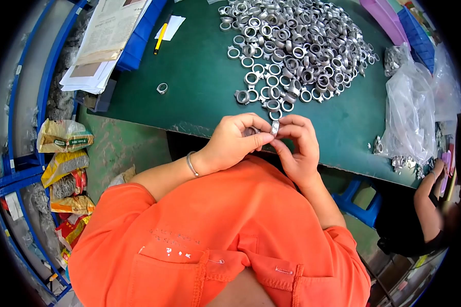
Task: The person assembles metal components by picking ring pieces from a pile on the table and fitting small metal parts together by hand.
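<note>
At the table's near edge, my left hand (234, 139) and my right hand (299, 147) meet, thumbs and fingertips closed on one small grey metal ring (275, 128) with a flat outer face. Another ring-shaped piece (250, 131) shows partly within the curled fingers of my left hand; the fingers hide most of it. Just beyond my fingertips spreads a large pile of similar metal rings (297, 51), many with a small lug on one side. A single ring (162, 88) lies apart on the green table (189, 102) to the left.
A yellow marker (162, 38) and white paper lie at the back left, beside a blue bin (141, 38) under papers. Clear plastic bags (410, 110) stand right. A co-worker's arm (426, 199) is at the far right, near a blue stool (358, 202). Left are blue shelves and sacks (66, 135).
</note>
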### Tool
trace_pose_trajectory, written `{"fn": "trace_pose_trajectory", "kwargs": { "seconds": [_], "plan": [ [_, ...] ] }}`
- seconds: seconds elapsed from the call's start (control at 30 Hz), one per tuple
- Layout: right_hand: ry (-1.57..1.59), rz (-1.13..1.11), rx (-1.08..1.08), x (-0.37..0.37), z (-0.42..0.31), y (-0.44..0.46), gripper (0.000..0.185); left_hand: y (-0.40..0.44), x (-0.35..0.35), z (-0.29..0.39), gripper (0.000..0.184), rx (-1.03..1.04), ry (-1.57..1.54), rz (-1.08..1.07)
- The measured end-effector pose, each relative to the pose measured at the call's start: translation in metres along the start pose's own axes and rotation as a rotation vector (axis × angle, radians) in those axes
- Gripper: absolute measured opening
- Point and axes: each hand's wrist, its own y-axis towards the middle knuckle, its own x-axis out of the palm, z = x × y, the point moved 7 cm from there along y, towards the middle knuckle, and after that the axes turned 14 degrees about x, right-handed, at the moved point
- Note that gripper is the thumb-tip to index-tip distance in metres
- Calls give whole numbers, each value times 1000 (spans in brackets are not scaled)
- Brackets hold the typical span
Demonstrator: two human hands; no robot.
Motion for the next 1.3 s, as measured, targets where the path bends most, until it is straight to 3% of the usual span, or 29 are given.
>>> {"fn": "trace_pose_trajectory", "kwargs": {
  "seconds": [0.03,0.1,0.17,0.2,0.33,0.43,0.5,0.67,0.73,0.77,0.83,0.9,0.97,1.07,1.17,1.3],
  "plan": [
    [167,-24,115,1,10,0,29,0,0,1,11,-3,-3,-1],
    [188,-44,130,1,9,0,25,0,1,6,10,69,140,-56],
    [412,-91,454,5,28,-4,16,-1,0,4,9,124,164,-72],
    [503,-122,502,8,29,-4,16,-1,1,6,8,184,190,-88],
    [641,-278,641,14,32,-5,19,-1,5,18,7,310,316,-125],
    [783,-284,570,14,34,-4,20,-2,7,23,8,347,305,-117],
    [846,-261,548,13,32,-3,21,-2,-3,11,10,141,191,21],
    [952,-189,503,9,27,-4,28,-4,-7,-8,12,-70,104,-51],
    [724,-110,321,2,18,-4,30,-6,-3,-22,18,-185,-256,-6],
    [477,-74,196,-1,15,-4,30,-6,-4,-20,18,-179,-254,-5],
    [89,-73,49,0,-2,0,27,-9,3,-21,26,-346,-565,20],
    [35,-278,-56,9,-18,5,22,-11,-2,-28,29,-333,-581,-8],
    [34,-290,-137,9,-24,9,18,-13,-5,-32,25,-319,-589,1],
    [-282,10,-80,2,-7,26,19,-14,-9,-29,16,-314,-527,34],
    [-584,-12,-53,10,5,41,21,-13,-10,-25,11,-312,-529,49],
    [-461,-43,14,7,12,34,16,-15,-15,-25,9,-322,-465,106]
  ]
}}
